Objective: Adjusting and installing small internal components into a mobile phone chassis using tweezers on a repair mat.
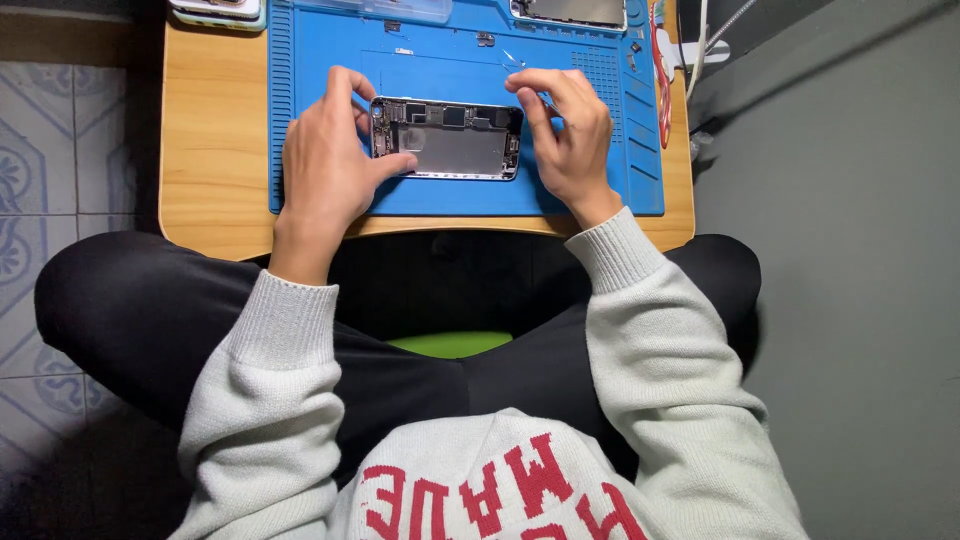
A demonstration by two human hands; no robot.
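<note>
Head view shows an opened phone [447,139] lying flat on the blue mat [320,40], which covers the wooden worktop [210,150]. My left hand [325,165] holds the phone's left end between thumb and fingers, narrow around the edge. My right hand [570,135] touches the right end, with its fingers pinched on a thin tool [548,101] I cannot identify.

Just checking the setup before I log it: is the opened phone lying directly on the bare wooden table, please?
No, the opened phone lies on the blue work mat, which covers the wooden table.
</note>
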